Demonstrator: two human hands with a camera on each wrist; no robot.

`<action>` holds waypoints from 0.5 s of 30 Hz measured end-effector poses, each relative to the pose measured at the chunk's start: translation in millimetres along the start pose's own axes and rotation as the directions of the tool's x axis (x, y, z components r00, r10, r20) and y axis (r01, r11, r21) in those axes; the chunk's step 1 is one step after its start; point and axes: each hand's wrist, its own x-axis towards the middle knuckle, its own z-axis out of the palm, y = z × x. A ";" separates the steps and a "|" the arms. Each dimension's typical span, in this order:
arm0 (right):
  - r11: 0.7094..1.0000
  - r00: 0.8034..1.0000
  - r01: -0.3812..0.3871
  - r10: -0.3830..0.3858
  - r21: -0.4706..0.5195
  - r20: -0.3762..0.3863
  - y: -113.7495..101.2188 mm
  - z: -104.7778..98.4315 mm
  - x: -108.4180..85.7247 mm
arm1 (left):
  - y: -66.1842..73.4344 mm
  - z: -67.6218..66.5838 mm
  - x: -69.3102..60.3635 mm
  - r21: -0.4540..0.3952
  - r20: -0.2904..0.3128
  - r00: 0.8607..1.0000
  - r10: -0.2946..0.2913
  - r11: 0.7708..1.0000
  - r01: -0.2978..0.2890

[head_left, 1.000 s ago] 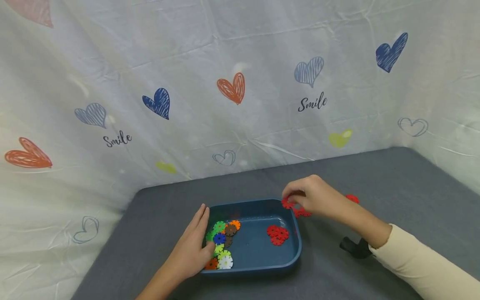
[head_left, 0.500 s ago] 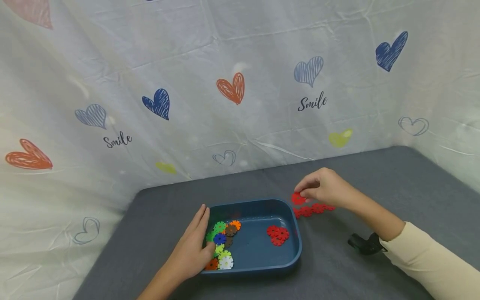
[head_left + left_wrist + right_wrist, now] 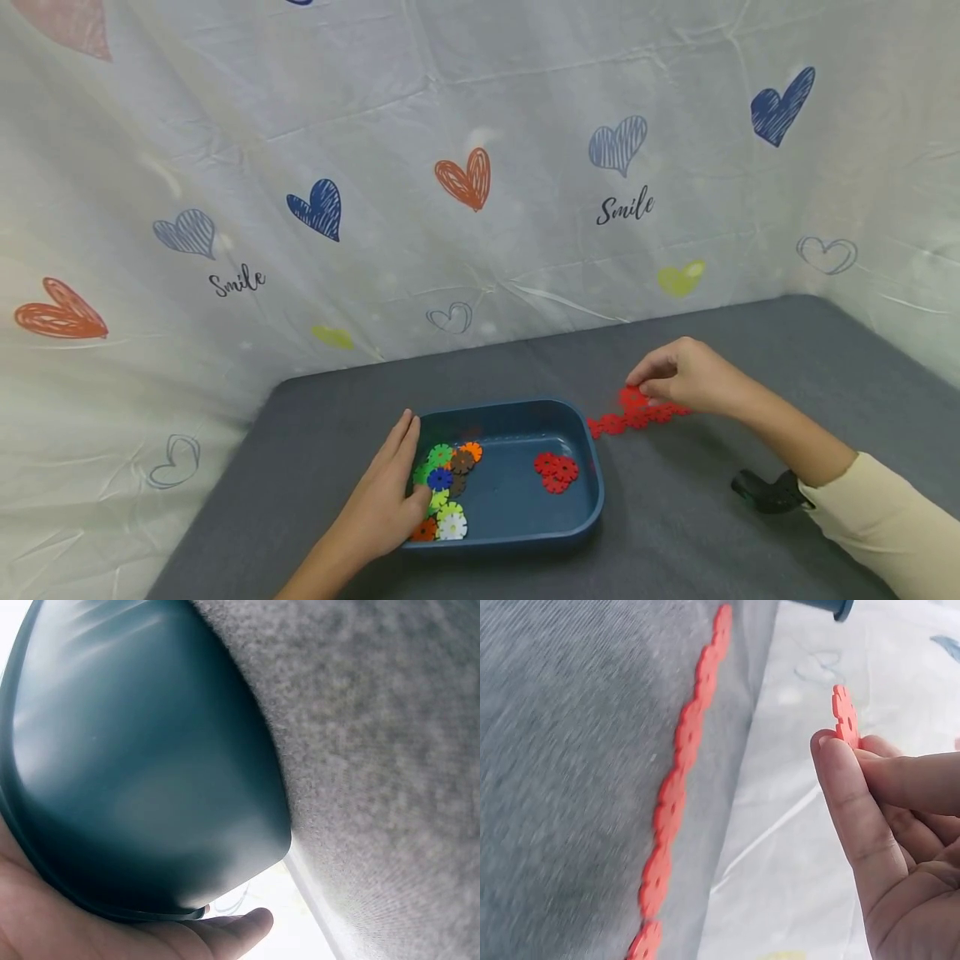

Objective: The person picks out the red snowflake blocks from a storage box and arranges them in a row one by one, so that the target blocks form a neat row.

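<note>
My right hand [image 3: 693, 379] pinches a red notched plastic disc [image 3: 845, 716] between thumb and fingertips. It hovers above a line of red discs [image 3: 637, 419] on the table, right of the blue tray. In the right wrist view the row of discs [image 3: 670, 806] lies along the cloth, apart from the held one. My left hand [image 3: 378, 492] rests on the left rim of the blue tray [image 3: 517, 533], its fingers straight along the edge and its thumb over the inside. The left wrist view shows the tray's outer wall [image 3: 150, 750] against that hand.
Inside the tray, several red discs [image 3: 556, 472] sit at the right. Mixed green, blue, brown, orange, yellow and white discs [image 3: 442, 479] lie at its left end. A black device [image 3: 768, 492] is at my right wrist. A white curtain [image 3: 525, 250] hangs behind the grey table [image 3: 675, 533].
My right hand has moved right with the red disc, from above the tray's right rim to over the disc line, whose left part is uncovered. The left hand and tray stay put.
</note>
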 end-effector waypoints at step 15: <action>0.996 0.998 -0.054 0.053 -0.072 -0.018 26.7 -21.8 -13.2 | -0.6 0.9 0.3 -0.002 -0.001 1.000 0.011 1.000 -0.011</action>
